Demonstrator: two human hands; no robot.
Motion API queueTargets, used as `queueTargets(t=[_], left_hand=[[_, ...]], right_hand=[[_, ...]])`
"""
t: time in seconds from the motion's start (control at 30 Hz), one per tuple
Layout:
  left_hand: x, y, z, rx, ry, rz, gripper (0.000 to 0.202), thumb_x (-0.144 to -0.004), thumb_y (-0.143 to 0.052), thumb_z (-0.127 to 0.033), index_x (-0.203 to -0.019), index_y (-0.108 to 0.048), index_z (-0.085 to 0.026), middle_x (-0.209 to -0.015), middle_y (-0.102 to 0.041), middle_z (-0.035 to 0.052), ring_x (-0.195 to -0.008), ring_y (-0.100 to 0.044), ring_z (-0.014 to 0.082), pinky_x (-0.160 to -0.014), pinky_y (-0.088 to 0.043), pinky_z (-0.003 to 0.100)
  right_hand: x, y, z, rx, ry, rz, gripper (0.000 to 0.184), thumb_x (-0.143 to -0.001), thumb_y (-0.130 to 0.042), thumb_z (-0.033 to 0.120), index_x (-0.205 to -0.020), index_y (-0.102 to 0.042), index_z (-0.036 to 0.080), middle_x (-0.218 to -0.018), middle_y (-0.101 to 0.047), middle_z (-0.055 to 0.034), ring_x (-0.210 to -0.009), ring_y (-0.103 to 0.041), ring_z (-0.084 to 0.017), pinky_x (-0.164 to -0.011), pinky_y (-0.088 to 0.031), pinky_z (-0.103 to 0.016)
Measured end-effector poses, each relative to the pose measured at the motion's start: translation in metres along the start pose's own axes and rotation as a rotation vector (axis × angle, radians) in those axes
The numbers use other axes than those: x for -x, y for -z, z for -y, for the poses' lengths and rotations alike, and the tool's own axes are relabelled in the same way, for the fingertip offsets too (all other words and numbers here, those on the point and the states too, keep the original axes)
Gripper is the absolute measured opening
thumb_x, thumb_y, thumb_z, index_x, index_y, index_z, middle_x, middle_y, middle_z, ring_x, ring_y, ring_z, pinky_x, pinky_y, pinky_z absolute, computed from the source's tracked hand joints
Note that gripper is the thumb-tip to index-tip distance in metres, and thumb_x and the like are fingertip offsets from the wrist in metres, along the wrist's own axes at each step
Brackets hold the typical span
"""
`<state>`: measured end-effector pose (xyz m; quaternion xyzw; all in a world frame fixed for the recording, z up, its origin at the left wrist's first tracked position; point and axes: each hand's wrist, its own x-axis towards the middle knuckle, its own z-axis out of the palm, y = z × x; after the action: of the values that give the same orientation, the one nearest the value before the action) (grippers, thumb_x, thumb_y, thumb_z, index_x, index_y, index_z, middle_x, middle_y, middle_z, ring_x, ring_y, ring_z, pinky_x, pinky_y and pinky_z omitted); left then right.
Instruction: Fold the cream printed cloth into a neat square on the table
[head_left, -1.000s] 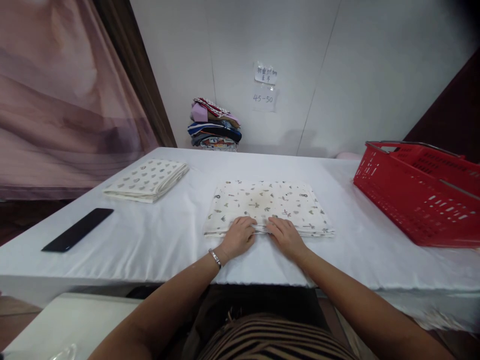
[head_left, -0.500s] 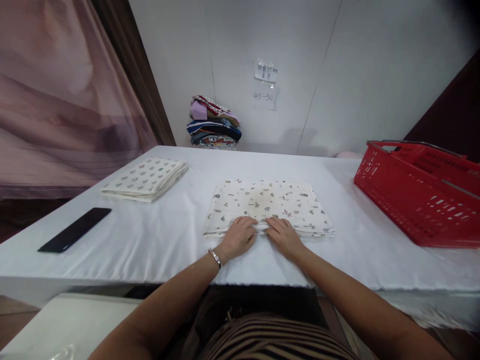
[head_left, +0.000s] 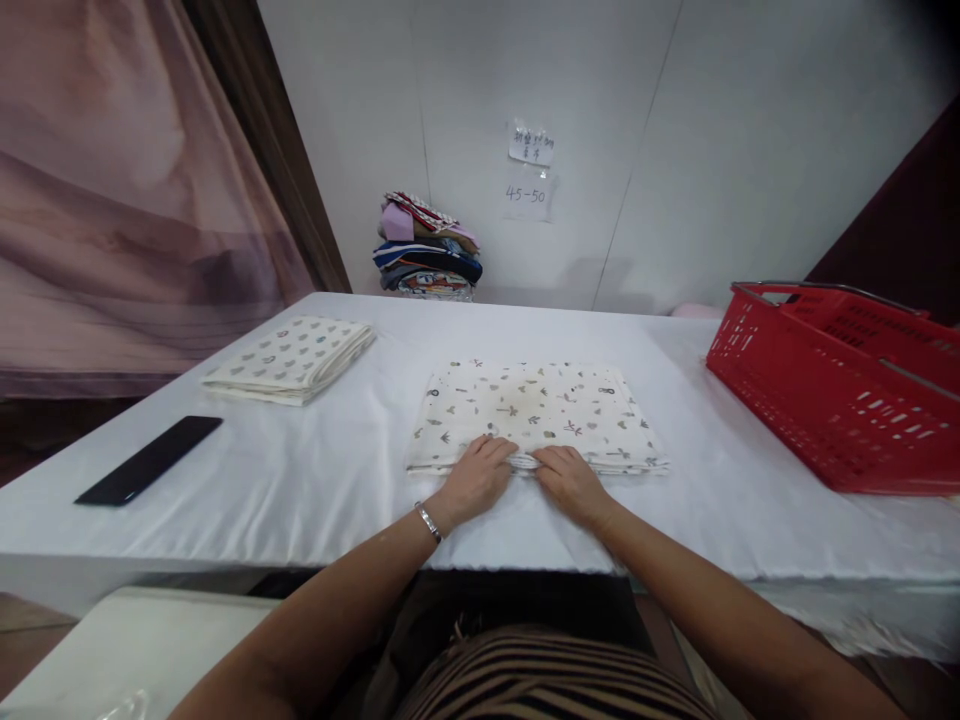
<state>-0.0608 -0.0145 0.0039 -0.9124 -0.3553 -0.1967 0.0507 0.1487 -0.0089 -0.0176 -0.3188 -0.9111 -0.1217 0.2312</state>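
A folded cream cloth with small printed motifs (head_left: 536, 405) lies flat in the middle of the white table (head_left: 330, 480). My left hand (head_left: 478, 478) and my right hand (head_left: 571, 480) sit side by side at the cloth's near edge. Both have their fingers curled and pinch the layered edge at its middle. A metal bracelet is on my left wrist.
A second folded printed cloth (head_left: 292, 358) lies at the back left. A black phone (head_left: 148, 472) rests near the left front edge. A red plastic basket (head_left: 840, 385) stands at the right. A pile of folded clothes (head_left: 427, 248) sits against the wall.
Both hands have slid slightly toward me along the cloth's near edge and stay pinched on it. The cloth has not moved.
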Motion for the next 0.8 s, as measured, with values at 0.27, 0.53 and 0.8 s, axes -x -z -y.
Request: queueTargets(t=[0.27,0.53,0.8], left_hand=[[0.0005,0.0002,0.0008,0.006,-0.043,-0.021,0.020,-0.084,-0.039,-0.012,-0.077,-0.057,-0.017,-0.113,-0.055,0.0033,-0.107,-0.043,0.0181,-0.095,-0.032,0.039],[0.0000,-0.0018,0.0023,0.008,-0.065,-0.022,0.021,-0.084,-0.039,-0.011,-0.074,-0.056,-0.017,-0.098,-0.060,0.0020,-0.093,-0.048,0.0158,-0.092,-0.035,0.037],[0.0018,-0.0066,0.0053,-0.045,-0.108,-0.046,0.022,-0.085,-0.041,-0.012,-0.073,-0.058,-0.017,-0.096,-0.060,0.0016,-0.088,-0.049,0.0142,-0.094,-0.033,0.038]], right_hand=[[0.0004,0.0023,0.0056,0.067,-0.018,-0.015,0.023,-0.087,-0.042,0.013,-0.073,-0.060,0.015,-0.113,-0.054,-0.0080,-0.105,-0.041,-0.021,-0.082,-0.035,-0.035],[0.0007,-0.0022,0.0017,0.045,-0.045,0.064,0.021,-0.086,-0.046,0.017,-0.069,-0.057,0.016,-0.086,-0.057,-0.0050,-0.078,-0.043,-0.017,-0.069,-0.032,-0.030],[0.0008,-0.0027,0.0019,0.060,-0.041,0.092,0.021,-0.087,-0.044,0.017,-0.070,-0.057,0.016,-0.080,-0.055,-0.0041,-0.075,-0.042,-0.016,-0.068,-0.031,-0.029]])
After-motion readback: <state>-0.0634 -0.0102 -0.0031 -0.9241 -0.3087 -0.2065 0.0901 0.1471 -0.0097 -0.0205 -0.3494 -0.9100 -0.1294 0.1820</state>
